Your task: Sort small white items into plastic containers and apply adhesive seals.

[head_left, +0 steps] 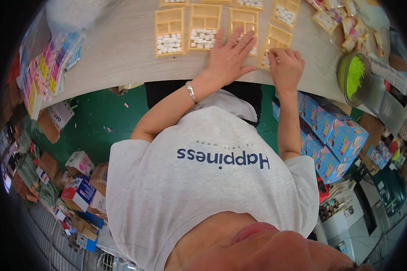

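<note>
Several pale yellow compartment trays lie in a row along the table, with small white pieces (169,44) in their near compartments. My left hand (229,53) rests palm down with fingers spread across the near part of the third tray (244,17), hiding much of its white pieces. At the near end of the rightmost tray (279,34), my right hand (286,68) has its fingers curled in a pinch over the compartment with white pieces. Whatever is between those fingertips is too small to make out. The first tray (169,16) and second tray (205,11) stand to the left, untouched.
A round bowl of bright green bits (356,77) sits at the table's right edge. Small wrapped packets (348,27) are heaped beyond it. Colourful printed sheets (54,63) and a clear plastic bag (74,16) lie at the left. Blue boxes (332,131) are stacked below the table's right side.
</note>
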The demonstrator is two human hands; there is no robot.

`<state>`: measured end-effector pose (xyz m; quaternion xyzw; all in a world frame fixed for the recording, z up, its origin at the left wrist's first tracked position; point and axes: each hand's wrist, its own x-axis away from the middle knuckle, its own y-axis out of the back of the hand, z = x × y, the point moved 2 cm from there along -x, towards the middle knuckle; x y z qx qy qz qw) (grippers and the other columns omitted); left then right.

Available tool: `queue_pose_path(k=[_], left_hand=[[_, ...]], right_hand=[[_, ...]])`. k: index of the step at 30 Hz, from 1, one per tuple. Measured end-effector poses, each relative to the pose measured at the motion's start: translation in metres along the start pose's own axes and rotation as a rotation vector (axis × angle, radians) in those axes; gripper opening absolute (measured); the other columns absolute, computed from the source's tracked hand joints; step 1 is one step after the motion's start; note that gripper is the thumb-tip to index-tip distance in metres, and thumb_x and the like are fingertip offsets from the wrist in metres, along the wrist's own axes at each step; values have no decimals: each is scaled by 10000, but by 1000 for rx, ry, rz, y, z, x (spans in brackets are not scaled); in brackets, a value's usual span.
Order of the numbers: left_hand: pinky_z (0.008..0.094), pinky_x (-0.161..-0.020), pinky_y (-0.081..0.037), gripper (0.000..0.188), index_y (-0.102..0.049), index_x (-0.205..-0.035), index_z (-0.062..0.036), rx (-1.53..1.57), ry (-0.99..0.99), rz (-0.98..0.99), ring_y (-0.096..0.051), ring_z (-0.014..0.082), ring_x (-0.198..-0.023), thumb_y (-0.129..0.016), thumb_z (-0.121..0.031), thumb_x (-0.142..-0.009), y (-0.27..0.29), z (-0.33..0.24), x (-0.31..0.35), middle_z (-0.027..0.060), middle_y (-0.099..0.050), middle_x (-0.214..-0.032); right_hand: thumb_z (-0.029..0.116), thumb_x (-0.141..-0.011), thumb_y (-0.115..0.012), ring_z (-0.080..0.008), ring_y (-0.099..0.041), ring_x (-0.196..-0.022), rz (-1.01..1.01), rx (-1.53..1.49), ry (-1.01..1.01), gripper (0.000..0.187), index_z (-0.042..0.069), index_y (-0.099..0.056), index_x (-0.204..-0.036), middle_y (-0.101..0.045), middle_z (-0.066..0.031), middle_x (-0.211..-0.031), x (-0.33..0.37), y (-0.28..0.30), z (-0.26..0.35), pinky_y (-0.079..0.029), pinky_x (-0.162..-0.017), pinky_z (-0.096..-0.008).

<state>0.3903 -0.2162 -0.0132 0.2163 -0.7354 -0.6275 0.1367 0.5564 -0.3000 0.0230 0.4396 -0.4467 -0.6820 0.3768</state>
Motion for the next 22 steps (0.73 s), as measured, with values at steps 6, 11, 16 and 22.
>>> queue_pose_path(k=[6,11,16,22], left_hand=[[640,-1204,-116,847,-397,-1551,-128,303,255,-216,-282,312,-1510,-594,-634,-901,31,55,25,86,-382,-1609],[650,-1189,-156,774,-359,-1567,-89,52,311,-247,-276,365,-1513,-607,-492,-955,37,156,77,110,-354,-1628],[653,-1176,-185,803,-415,-1542,-114,8,268,-149,-278,342,-1508,-612,-575,-915,23,152,77,99,-359,-1621],[672,-1161,-180,874,-434,-1538,-135,90,311,-158,-257,387,-1512,-661,-621,-848,19,148,74,124,-344,-1630]], right_hand=[[165,-821,-786,-267,-643,-876,-32,-145,-17,120,120,-769,-931,-719,-37,-873,-11,15,11,-468,-830,-414],[239,-889,-742,-322,-610,-1172,17,-294,174,381,113,-697,-1245,-681,-122,-1232,-34,-23,60,-433,-1033,-456],[437,-972,-611,-400,-221,-1529,312,35,196,742,92,-339,-1570,-279,-198,-1642,-34,-54,88,-211,-1195,-606],[508,-963,-600,-384,-184,-1547,263,-193,147,875,99,-194,-1622,-203,-188,-1674,-54,-45,83,-126,-1216,-617]])
